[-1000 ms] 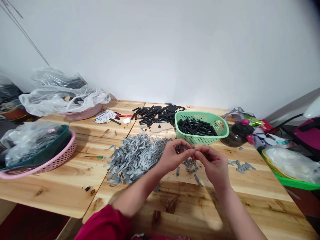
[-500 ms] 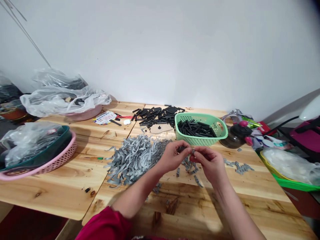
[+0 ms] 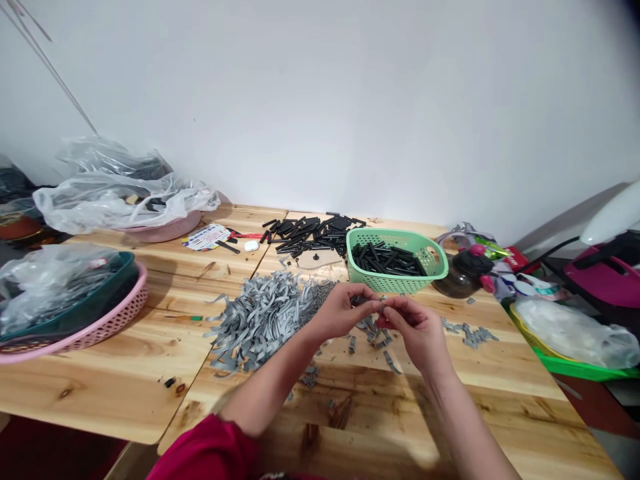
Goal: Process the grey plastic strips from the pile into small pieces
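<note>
Your left hand [image 3: 340,312] and right hand [image 3: 413,330] are pinched closed on a small gray piece [image 3: 381,306] between them, gray strip pile [image 3: 263,323] just left, green basket [image 3: 395,283] right ahead

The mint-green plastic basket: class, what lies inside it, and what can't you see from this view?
Inside the mint-green plastic basket lies a heap of short black rods. They cover the basket's floor, so the floor and any rods lower in the heap cannot be seen.

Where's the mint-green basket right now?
In the head view, the mint-green basket sits far-centre on the wooden table, right of the loose black tubes.
</note>
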The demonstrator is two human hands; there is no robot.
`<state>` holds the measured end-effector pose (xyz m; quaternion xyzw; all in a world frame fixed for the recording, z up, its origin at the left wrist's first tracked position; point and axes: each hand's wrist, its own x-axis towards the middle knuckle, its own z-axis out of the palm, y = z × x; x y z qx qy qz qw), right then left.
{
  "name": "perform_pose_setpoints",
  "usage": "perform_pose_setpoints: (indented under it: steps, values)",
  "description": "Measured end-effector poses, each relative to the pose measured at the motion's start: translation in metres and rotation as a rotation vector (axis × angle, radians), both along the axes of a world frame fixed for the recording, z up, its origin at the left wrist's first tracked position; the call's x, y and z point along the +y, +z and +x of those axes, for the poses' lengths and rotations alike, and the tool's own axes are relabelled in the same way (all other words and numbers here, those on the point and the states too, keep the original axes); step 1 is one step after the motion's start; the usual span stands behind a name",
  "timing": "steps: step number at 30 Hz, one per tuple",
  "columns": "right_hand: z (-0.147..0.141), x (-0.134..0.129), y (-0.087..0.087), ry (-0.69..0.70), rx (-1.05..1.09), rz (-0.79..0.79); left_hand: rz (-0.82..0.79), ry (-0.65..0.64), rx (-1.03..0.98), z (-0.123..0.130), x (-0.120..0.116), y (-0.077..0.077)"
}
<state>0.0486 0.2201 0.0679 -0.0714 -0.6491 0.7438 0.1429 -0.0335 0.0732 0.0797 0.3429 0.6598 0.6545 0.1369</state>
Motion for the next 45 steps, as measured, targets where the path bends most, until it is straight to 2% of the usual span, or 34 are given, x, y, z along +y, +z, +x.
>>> perform_pose_setpoints:
  steps: [4,8,12,16,20,24,28,34,40,45]
  values:
    - [0.000,-0.001,-0.004,-0.018,0.005,-0.057,-0.091,0.083,0.170,0.001,0.001,-0.002]
    - [0.000,0.000,-0.006,-0.028,0.001,-0.035,-0.109,0.096,0.215,0.003,0.002,-0.003]
    - [0.000,0.001,-0.008,-0.047,0.008,0.025,-0.112,0.107,0.211,0.006,0.004,-0.002]
    - [0.003,0.000,-0.010,-0.035,0.032,0.089,-0.117,0.095,0.108,0.005,0.004,-0.004]
    - [0.005,-0.001,-0.008,-0.038,0.015,0.137,-0.065,0.015,0.046,0.001,0.001,-0.004]
    - [0.004,0.000,-0.008,-0.039,-0.020,0.089,-0.030,-0.041,0.070,-0.001,-0.001,-0.003]
    - [0.002,0.001,-0.013,-0.058,-0.027,0.012,-0.085,0.000,0.148,-0.001,0.001,-0.006]
    - [-0.004,0.011,-0.024,-0.024,-0.014,0.021,-0.155,0.043,0.243,-0.002,0.003,-0.008]
    - [0.000,0.007,-0.024,-0.087,0.014,0.055,-0.143,0.044,0.120,-0.002,0.006,-0.013]
    - [0.002,0.002,-0.020,-0.075,-0.010,0.056,-0.068,0.018,0.075,-0.004,0.006,-0.014]
